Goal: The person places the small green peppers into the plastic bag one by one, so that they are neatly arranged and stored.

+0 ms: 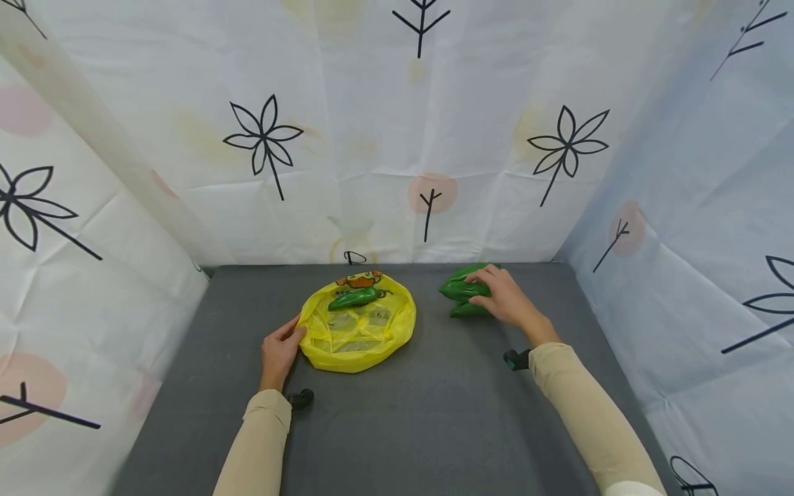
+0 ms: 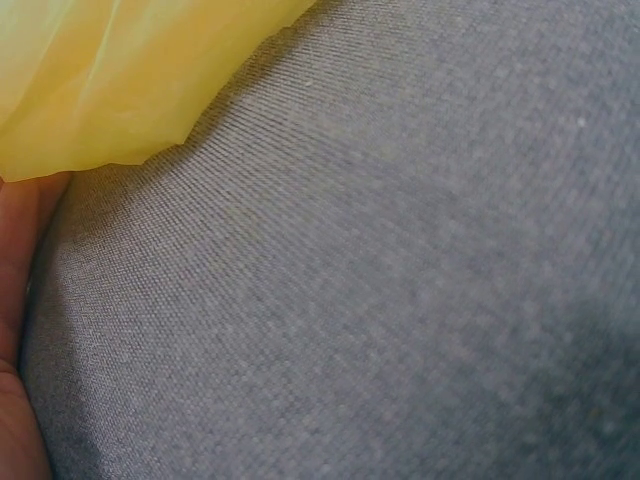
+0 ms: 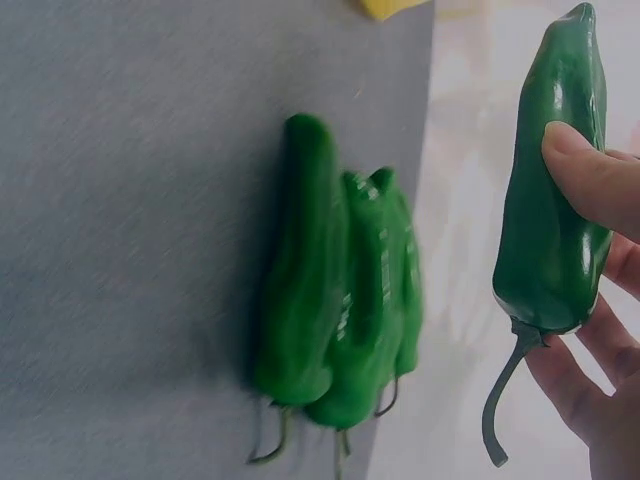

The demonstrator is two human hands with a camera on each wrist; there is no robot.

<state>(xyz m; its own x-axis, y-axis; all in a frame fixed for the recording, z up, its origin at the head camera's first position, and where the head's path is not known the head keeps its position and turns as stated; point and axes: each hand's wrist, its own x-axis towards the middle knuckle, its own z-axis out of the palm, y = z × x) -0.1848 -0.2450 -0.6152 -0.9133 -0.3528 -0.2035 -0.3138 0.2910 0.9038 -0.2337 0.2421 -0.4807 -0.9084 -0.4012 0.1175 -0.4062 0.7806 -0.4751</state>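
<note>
My right hand (image 1: 510, 300) pinches a green pepper (image 3: 555, 240) between thumb and fingers, its dark stem pointing down in the right wrist view. Beneath it, several more green peppers (image 3: 300, 270) lie side by side on the table. A yellow plastic bag (image 1: 392, 339) spreads wide with its mouth facing up. One green pepper (image 1: 353, 298) lies within the bag's rim. At the bag's left edge, my left hand (image 1: 280, 355) grips the rim between thumb and fingers. The left wrist view shows only a bit of that hand and the yellow plastic (image 2: 110, 80).
A dark grey cloth-covered table (image 1: 397, 434) carries everything. White patterned fabric (image 1: 372, 138) hangs behind it and along both sides. The peppers lie near the table's back edge, right of the bag.
</note>
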